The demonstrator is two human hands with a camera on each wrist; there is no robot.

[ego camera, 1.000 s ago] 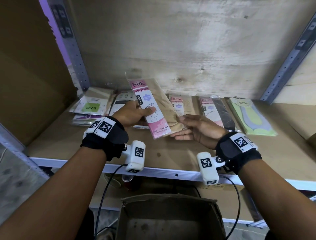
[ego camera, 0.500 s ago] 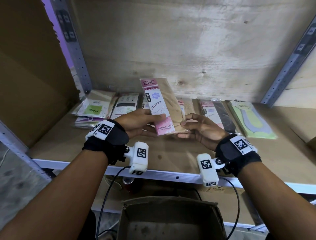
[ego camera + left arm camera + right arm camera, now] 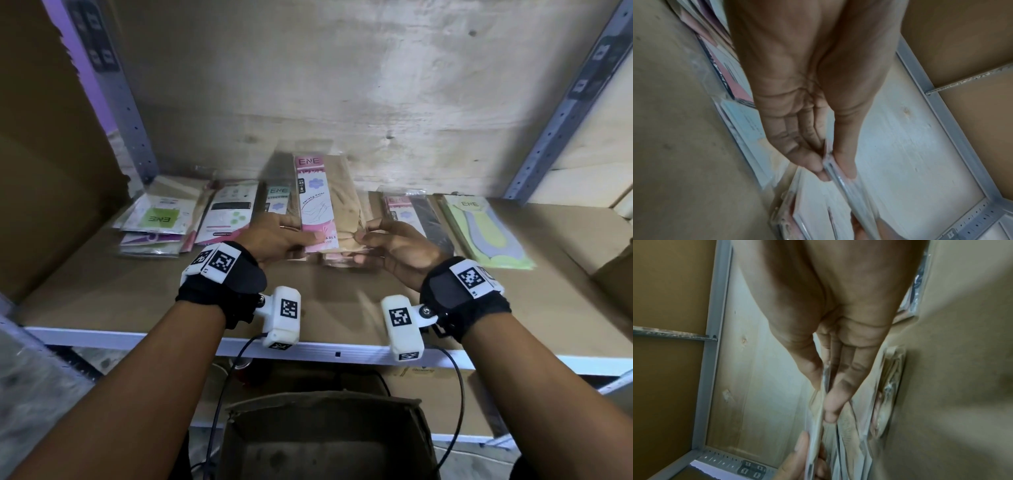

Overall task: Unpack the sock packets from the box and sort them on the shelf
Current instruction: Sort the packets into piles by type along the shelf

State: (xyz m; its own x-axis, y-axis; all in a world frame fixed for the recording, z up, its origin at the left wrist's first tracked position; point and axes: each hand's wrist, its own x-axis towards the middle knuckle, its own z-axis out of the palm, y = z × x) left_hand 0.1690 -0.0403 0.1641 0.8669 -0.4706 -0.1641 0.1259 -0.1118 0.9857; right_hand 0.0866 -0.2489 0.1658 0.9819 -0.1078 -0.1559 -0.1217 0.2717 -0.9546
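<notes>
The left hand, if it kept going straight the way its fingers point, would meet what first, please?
Beyond the packet it pinches, the left hand would probably meet the shelf's wooden back wall; depth is unclear.

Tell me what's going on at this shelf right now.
A person is sorting sock packets on a shelf. Both hands hold one beige sock packet with a pink label: the left hand pinches its lower left edge, the right hand its lower right. It is held over a like packet in the middle of the row. Other packets lie to either side. An open cardboard box sits below.
</notes>
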